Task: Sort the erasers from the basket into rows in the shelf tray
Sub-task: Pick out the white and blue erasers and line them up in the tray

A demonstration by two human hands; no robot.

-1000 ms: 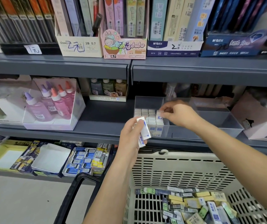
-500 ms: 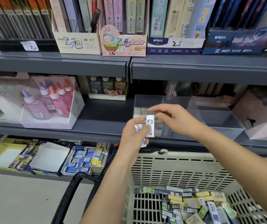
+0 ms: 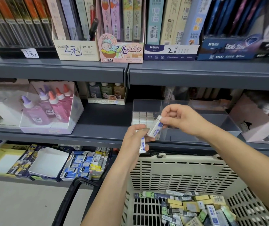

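My right hand (image 3: 181, 118) pinches a white eraser with a blue label (image 3: 155, 127) by its upper end, just in front of the clear shelf tray (image 3: 195, 134). My left hand (image 3: 134, 138) sits right below it and grips another white and blue eraser (image 3: 142, 145); its fingertips touch the lower end of the first one. Rows of white erasers (image 3: 142, 118) stand in the tray's left compartment. The cream basket (image 3: 179, 173) below holds several loose erasers (image 3: 195, 209) in white, yellow and green.
A grey shelf edge (image 3: 81, 136) runs in front of the tray. A clear box of glue bottles (image 3: 49, 108) stands to the left, a pink carton (image 3: 257, 121) to the right. The basket's black handle (image 3: 68, 201) hangs at the lower left. Lower shelf boxes (image 3: 81, 165) hold more stationery.
My right hand came back from the tray's rows to my left hand, pinched one eraser out of it and lifted it up and to the right. My left hand stayed put.
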